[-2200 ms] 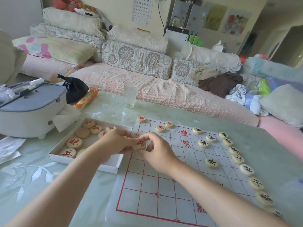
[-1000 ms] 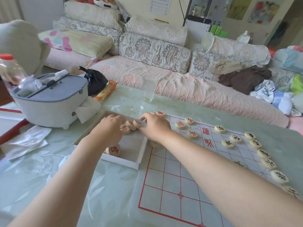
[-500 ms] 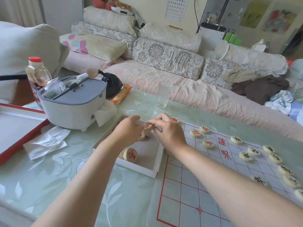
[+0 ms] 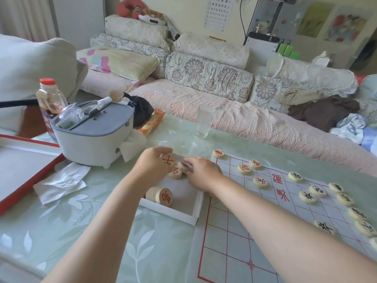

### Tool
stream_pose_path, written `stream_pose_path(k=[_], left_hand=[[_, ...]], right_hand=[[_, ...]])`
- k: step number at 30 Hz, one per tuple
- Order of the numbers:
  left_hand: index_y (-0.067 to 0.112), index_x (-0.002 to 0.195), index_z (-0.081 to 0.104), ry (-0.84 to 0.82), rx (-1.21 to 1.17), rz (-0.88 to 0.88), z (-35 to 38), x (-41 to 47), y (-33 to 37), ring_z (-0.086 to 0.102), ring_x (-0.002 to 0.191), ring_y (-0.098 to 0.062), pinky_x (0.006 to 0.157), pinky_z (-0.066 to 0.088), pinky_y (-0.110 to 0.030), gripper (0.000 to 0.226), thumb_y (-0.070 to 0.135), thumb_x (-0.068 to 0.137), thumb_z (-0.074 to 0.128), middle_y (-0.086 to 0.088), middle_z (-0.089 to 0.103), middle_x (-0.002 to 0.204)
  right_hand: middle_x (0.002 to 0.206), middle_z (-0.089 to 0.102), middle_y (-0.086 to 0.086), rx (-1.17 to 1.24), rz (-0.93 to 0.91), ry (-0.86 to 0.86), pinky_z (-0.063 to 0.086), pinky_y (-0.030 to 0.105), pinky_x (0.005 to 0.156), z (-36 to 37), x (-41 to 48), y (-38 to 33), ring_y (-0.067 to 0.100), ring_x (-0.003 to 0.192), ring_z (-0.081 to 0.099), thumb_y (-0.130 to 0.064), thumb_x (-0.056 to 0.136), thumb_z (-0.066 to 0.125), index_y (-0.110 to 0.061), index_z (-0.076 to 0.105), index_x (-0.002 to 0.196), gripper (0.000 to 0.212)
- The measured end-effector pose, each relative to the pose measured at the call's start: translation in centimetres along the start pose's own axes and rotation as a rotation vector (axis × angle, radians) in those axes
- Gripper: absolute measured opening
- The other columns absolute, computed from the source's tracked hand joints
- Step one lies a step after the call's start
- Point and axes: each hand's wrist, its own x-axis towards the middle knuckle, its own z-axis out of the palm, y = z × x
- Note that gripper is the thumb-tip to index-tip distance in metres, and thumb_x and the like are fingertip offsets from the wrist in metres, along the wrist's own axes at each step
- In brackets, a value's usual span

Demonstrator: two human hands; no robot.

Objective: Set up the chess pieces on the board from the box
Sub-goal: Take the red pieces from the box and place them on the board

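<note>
Both hands are over the far end of the white box (image 4: 192,213), which sits on the desk (image 4: 98,231) touching the board (image 4: 230,242) on its left side. The left hand (image 4: 153,167) grips a red-marked piece (image 4: 168,160) in its curled fingers, face toward the camera. The right hand (image 4: 204,174) pinches another red piece (image 4: 185,166) right beside it. A few more are in the box, including a tipped piece (image 4: 164,197) standing on edge. Four placed red pieces (image 4: 260,182) sit on the board's far left, and the black pieces (image 4: 307,197) line the right.
</note>
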Motion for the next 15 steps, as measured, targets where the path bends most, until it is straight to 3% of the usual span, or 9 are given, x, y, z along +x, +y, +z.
stream_pose_path(k=[6,11,15], left_hand=[[0.023,0.128,0.058,-0.032,0.274,0.090,0.5,0.4,-0.6,0.056,0.106,-0.019,0.081,0.039,-0.021,0.056,0.005,0.076,0.072,-0.004,0.059,0.123],[0.017,0.131,0.053,0.010,0.381,0.179,1.3,0.3,-0.2,0.051,0.111,-0.023,0.083,0.034,-0.019,0.051,0.014,0.082,0.069,-0.009,0.053,0.124],[0.022,0.127,0.055,-0.020,0.473,0.162,2.4,-0.2,1.1,0.052,0.108,-0.022,0.087,0.044,-0.029,0.052,0.030,0.078,0.073,-0.004,0.055,0.120]], right_hand=[[0.133,0.061,-0.008,0.117,0.016,0.048,0.042,0.033,0.101,0.5,-0.2,0.1,0.019,0.125,0.055,-0.038,0.090,0.064,-0.034,0.057,0.129,0.039],[0.119,0.062,-0.012,0.269,0.001,0.172,0.043,0.029,0.084,0.1,-1.5,1.0,0.015,0.108,0.058,-0.029,0.078,0.076,-0.033,0.060,0.106,0.033],[0.106,0.063,-0.016,0.310,-0.020,0.274,0.039,0.028,0.071,-1.2,-3.7,3.2,0.010,0.094,0.057,-0.040,0.076,0.080,-0.033,0.062,0.098,0.030]])
